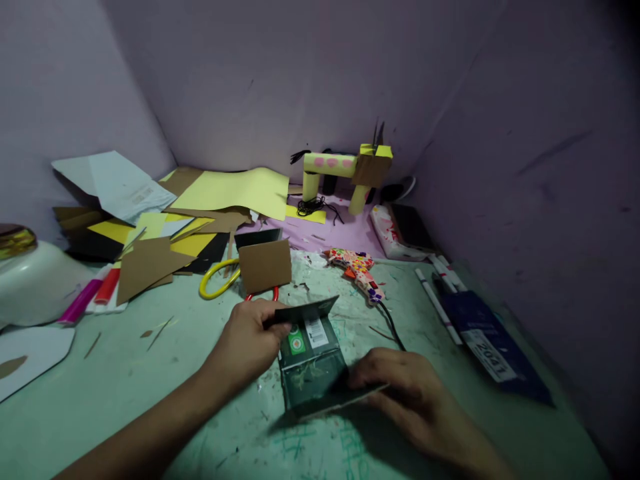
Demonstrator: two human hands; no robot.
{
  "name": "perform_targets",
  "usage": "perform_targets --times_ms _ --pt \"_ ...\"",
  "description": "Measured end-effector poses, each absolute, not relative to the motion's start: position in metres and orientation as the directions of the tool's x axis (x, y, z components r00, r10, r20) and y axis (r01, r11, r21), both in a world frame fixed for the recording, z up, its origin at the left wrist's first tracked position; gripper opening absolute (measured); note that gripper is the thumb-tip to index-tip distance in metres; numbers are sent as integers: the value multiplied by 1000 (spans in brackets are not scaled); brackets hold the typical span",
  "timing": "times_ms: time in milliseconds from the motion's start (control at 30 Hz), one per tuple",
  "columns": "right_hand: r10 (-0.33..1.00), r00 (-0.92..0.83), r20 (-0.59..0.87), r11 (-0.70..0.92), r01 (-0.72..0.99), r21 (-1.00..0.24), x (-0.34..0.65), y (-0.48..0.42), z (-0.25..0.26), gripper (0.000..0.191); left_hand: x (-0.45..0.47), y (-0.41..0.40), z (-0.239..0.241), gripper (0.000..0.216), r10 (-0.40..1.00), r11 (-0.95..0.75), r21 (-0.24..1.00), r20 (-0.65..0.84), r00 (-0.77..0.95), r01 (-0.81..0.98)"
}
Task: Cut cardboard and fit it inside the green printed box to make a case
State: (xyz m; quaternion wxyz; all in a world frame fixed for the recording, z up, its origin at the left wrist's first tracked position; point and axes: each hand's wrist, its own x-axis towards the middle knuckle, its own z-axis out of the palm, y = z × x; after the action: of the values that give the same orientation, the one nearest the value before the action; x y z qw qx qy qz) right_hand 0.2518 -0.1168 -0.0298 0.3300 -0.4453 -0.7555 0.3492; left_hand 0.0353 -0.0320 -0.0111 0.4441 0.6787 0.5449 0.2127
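Observation:
Both hands grip a folded piece of dark green printed cardboard (317,373), which has a barcode label and a small green patch on its face. My left hand (257,337) pinches the raised far flap between thumb and fingers. On the near right side, my right hand (405,393) holds the other upturned flap. Just beyond stands a folded brown cardboard piece (265,265), partly covering scissors (215,280) with yellow and red handles. A flower-patterned glue gun (357,270) lies farther right, its black cord running toward my right hand.
Paper and cardboard scraps (150,260) are heaped at the left beside markers (83,300). A yellow animal model (330,165) stands at the back near black string (314,207). A phone (411,227), white pens (437,307) and a blue packet (493,347) lie along the right wall.

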Motion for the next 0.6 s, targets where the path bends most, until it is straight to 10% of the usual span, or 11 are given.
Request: perform_targets --times_ms 600 --pt "978 -205 -25 99 570 -816 237 -105 -33 24 28 -37 -6 33 753 -493 712 62 655 499"
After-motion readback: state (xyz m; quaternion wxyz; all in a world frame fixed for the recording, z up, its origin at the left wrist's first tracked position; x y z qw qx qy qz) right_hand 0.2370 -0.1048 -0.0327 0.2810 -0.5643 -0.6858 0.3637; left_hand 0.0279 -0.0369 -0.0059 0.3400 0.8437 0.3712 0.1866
